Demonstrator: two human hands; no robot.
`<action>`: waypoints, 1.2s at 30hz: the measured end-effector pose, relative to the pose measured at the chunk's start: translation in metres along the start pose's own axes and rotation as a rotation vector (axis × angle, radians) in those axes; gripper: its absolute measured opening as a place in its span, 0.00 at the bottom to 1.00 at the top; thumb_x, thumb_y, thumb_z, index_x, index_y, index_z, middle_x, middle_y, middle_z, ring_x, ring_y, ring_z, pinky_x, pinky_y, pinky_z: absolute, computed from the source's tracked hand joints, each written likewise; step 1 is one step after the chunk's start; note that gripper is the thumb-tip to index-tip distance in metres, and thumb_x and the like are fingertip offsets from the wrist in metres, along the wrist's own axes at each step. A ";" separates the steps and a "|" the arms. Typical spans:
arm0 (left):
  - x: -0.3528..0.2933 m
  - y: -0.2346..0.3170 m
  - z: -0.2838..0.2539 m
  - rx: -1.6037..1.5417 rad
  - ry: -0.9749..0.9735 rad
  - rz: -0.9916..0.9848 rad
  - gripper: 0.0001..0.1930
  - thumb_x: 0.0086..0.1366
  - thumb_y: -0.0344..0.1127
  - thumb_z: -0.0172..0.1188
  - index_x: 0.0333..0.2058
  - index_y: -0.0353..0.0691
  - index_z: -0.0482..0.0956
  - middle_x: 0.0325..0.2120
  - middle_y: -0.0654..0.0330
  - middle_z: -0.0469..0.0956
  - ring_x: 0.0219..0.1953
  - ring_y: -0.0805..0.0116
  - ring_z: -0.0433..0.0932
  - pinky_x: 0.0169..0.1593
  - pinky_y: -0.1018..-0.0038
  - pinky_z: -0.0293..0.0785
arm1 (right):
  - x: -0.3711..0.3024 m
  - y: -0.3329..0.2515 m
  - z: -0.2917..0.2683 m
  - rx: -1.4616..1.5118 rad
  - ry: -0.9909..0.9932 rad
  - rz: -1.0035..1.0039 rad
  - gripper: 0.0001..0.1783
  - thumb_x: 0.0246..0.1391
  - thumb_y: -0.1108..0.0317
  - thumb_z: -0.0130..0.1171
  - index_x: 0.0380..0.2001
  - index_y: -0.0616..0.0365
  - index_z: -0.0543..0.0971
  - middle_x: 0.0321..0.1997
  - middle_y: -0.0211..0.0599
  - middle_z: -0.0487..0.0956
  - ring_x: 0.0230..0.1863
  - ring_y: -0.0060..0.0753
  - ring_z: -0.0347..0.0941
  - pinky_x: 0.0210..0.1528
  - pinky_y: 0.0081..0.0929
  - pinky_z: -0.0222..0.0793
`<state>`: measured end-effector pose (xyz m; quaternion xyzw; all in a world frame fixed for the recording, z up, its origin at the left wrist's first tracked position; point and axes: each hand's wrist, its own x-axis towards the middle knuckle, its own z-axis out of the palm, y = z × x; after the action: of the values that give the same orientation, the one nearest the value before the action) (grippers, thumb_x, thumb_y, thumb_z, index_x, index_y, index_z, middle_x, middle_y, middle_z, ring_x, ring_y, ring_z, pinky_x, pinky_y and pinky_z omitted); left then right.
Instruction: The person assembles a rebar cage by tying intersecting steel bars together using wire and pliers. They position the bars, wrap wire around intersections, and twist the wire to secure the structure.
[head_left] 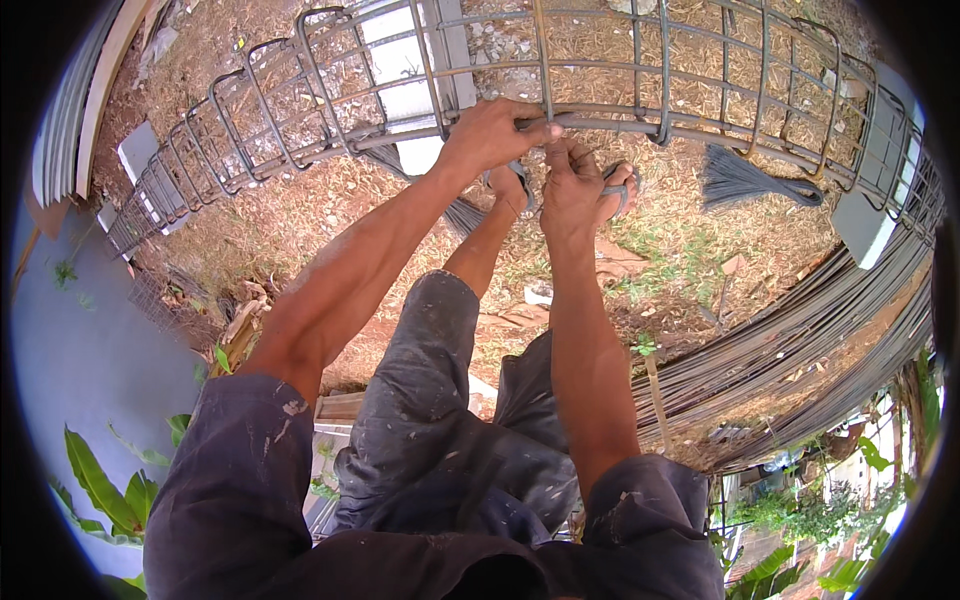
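Observation:
A long cage of steel reinforcing bars [600, 124] with square stirrups [665, 70] runs across the far part of the view. My left hand [490, 138] is closed on its near lower bar, with the thumb reaching to the right along the bar beside a stirrup. Just below that crossing, my right hand [572, 190] is closed in a pinch. Whatever lies between its fingertips is too small or hidden to make out. A bundle of thin dark wires [750, 180] lies on the ground to the right. Another wire bundle [460, 212] is partly hidden behind my left forearm and leg.
White-and-grey blocks [405, 75] stand under the cage, with another block [865, 225] at its right end. Many long steel rods [770, 355] lie on the right. Corrugated sheets [70, 120] stand far left, above a grey surface [90, 350]. Dry shavings cover the ground around my sandalled feet [618, 190].

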<state>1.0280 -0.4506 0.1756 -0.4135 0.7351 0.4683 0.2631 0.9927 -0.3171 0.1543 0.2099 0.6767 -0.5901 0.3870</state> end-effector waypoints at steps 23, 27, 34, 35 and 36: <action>0.007 -0.007 -0.006 -0.054 -0.007 0.011 0.30 0.59 0.63 0.57 0.39 0.37 0.83 0.29 0.56 0.78 0.36 0.64 0.75 0.45 0.67 0.68 | -0.008 0.049 -0.045 -0.157 -0.087 0.205 0.24 0.59 0.68 0.46 0.58 0.64 0.70 0.33 0.35 0.77 0.28 0.22 0.71 0.29 0.21 0.67; 0.006 -0.008 -0.003 0.036 0.031 0.041 0.29 0.59 0.62 0.57 0.32 0.36 0.83 0.25 0.58 0.76 0.33 0.67 0.72 0.38 0.69 0.66 | -0.010 0.068 -0.046 -0.286 0.008 -0.031 0.24 0.57 0.70 0.47 0.56 0.66 0.72 0.35 0.43 0.81 0.26 0.26 0.73 0.30 0.23 0.69; 0.021 -0.031 0.002 0.026 0.121 0.169 0.25 0.64 0.56 0.53 0.36 0.36 0.84 0.30 0.53 0.83 0.38 0.63 0.79 0.45 0.69 0.72 | 0.004 0.045 -0.044 -0.197 -0.103 0.000 0.21 0.59 0.71 0.51 0.55 0.65 0.74 0.31 0.43 0.81 0.25 0.22 0.74 0.27 0.19 0.71; 0.022 -0.029 0.005 -0.011 0.159 0.191 0.25 0.62 0.56 0.56 0.34 0.36 0.85 0.28 0.53 0.83 0.35 0.65 0.79 0.43 0.71 0.72 | 0.011 0.053 -0.046 -0.225 -0.102 -0.122 0.21 0.59 0.71 0.51 0.56 0.64 0.73 0.33 0.43 0.81 0.28 0.21 0.75 0.29 0.18 0.71; 0.020 -0.023 0.006 -0.038 0.143 0.200 0.24 0.62 0.55 0.56 0.35 0.36 0.85 0.29 0.53 0.83 0.35 0.64 0.79 0.43 0.70 0.72 | 0.019 0.062 -0.048 -0.249 -0.106 -0.247 0.21 0.59 0.72 0.51 0.56 0.64 0.73 0.36 0.42 0.80 0.31 0.19 0.75 0.30 0.17 0.70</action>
<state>1.0368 -0.4578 0.1471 -0.3754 0.7805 0.4755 0.1540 1.0135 -0.2607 0.1005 0.0444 0.7438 -0.5550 0.3698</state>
